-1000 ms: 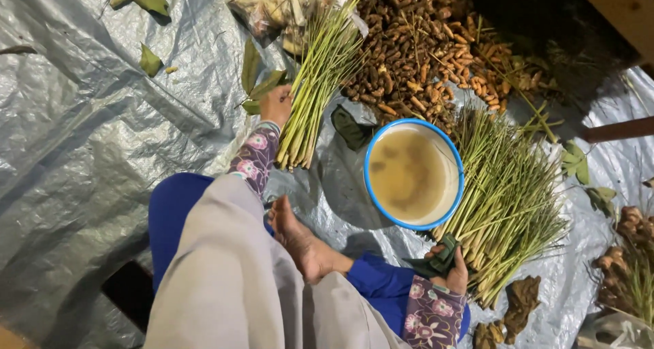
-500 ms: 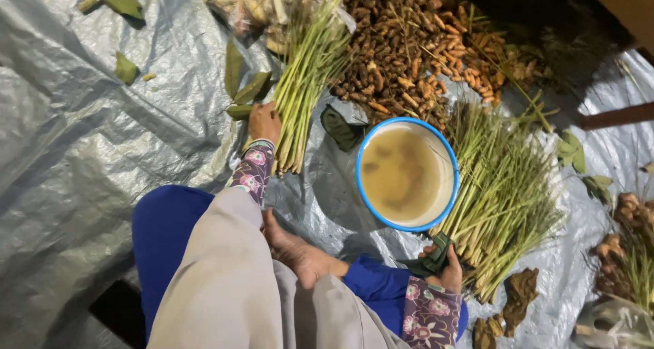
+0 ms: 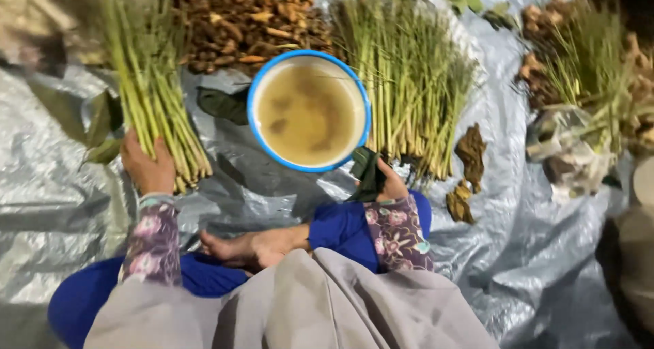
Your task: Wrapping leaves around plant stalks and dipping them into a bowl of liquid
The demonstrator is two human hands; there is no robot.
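My left hand grips the cut ends of a bundle of long green stalks lying on the silver tarp. My right hand is closed on a folded dark green leaf, right beside the near rim of a blue-rimmed bowl filled with murky yellowish liquid. A second, larger bundle of green stalks lies to the right of the bowl, its ends close to my right hand. My bare foot rests between my blue trouser legs.
A heap of brown roots lies behind the bowl. A dark leaf sits left of the bowl, brown scraps to the right. More stalks and knobbly roots with a crumpled plastic bag lie far right on the silver tarp.
The view has swung right and closer, so everything sits further left in the picture. My left hand has slid down to the stalk ends. My right hand still holds the leaf.
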